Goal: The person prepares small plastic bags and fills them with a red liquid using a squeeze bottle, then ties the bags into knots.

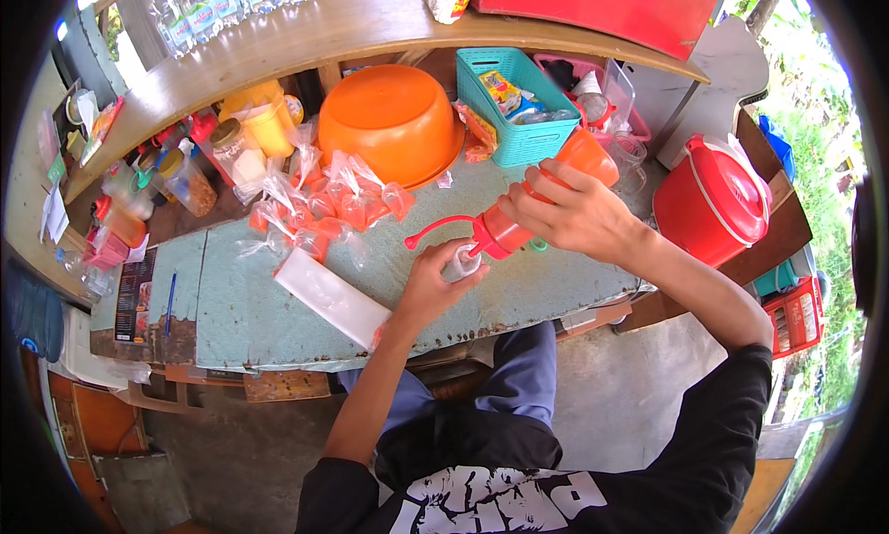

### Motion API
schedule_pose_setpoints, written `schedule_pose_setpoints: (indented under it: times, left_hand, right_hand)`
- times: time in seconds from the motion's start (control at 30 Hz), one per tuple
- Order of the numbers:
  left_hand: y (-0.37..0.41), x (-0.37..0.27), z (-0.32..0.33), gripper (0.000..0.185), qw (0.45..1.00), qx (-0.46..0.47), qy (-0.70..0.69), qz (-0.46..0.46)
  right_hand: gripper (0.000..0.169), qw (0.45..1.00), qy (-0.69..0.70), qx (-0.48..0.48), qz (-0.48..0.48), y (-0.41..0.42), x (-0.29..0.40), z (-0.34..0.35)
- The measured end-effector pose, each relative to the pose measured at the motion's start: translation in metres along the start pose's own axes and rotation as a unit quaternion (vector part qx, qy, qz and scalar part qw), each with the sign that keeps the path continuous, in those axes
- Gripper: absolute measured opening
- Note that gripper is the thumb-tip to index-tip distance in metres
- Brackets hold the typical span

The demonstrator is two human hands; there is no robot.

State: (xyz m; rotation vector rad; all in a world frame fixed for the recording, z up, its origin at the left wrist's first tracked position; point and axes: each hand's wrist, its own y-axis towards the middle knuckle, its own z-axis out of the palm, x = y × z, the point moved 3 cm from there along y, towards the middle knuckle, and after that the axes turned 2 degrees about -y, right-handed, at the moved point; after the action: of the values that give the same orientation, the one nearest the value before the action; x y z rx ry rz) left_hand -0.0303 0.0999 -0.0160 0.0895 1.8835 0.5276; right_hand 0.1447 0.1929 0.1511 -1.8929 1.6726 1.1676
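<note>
My right hand [569, 204] grips a red plastic squeeze bottle [505, 230], tilted with its nozzle down. The bottle's cap strap sticks out to the left. In my left hand [439, 277] is a small clear plastic bag [460, 264], its mouth around the nozzle tip. Left of my hands lies a pile of knotted clear bags with orange-red sauce [351, 200]. A stack of flat clear plastic bags [333, 299] lies in front of the pile, close to my left forearm.
An upturned orange basin [389, 124], a turquoise basket [517, 107] and a red lidded cooler [715, 197] stand along the table's back and right. Lidded jars [186, 183] crowd the left rear under a wooden shelf [361, 23]. A blue pen [170, 303] lies at the left.
</note>
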Motion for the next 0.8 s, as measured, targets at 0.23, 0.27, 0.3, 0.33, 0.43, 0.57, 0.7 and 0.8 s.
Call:
schedule_pose_setpoints:
  times: [0.23, 0.27, 0.3, 0.33, 0.43, 0.57, 0.7, 0.8]
  left_hand:
    - [-0.001, 0.0, 0.0, 0.047, 1.0, -0.022, 0.011, 0.017]
    - [-0.001, 0.001, 0.001, 0.047, 1.0, -0.023, 0.011, 0.014]
    - [-0.001, 0.002, 0.001, 0.048, 1.0, -0.021, 0.012, 0.008]
    - [-0.002, 0.004, 0.001, 0.048, 1.0, -0.019, 0.013, 0.002]
    - [-0.001, 0.001, 0.0, 0.048, 1.0, -0.011, 0.005, -0.008]
    - [-0.002, 0.008, 0.001, 0.045, 1.0, -0.02, -0.009, 0.021]
    - [-0.001, 0.002, 0.001, 0.045, 0.999, -0.027, -0.028, 0.015]
    - [-0.001, -0.001, 0.0, 0.046, 0.999, -0.027, -0.046, -0.007]
  right_hand:
    - [0.035, 1.0, 0.003, -0.016, -0.002, -0.001, 0.004, 0.003]
    - [0.034, 1.0, 0.006, -0.018, 0.001, -0.001, 0.003, 0.003]
    - [0.034, 1.0, 0.006, -0.02, -0.001, 0.0, 0.003, 0.003]
    - [0.034, 1.0, 0.005, -0.022, -0.003, 0.0, 0.003, 0.003]
    - [0.033, 1.0, 0.001, -0.031, -0.004, 0.001, 0.002, -0.001]
    - [0.034, 0.999, 0.011, -0.036, 0.008, 0.006, -0.005, -0.01]
    - [0.036, 0.999, 0.008, -0.036, 0.012, 0.002, -0.005, -0.012]
    - [0.041, 0.999, 0.021, -0.023, 0.017, 0.001, -0.002, -0.011]
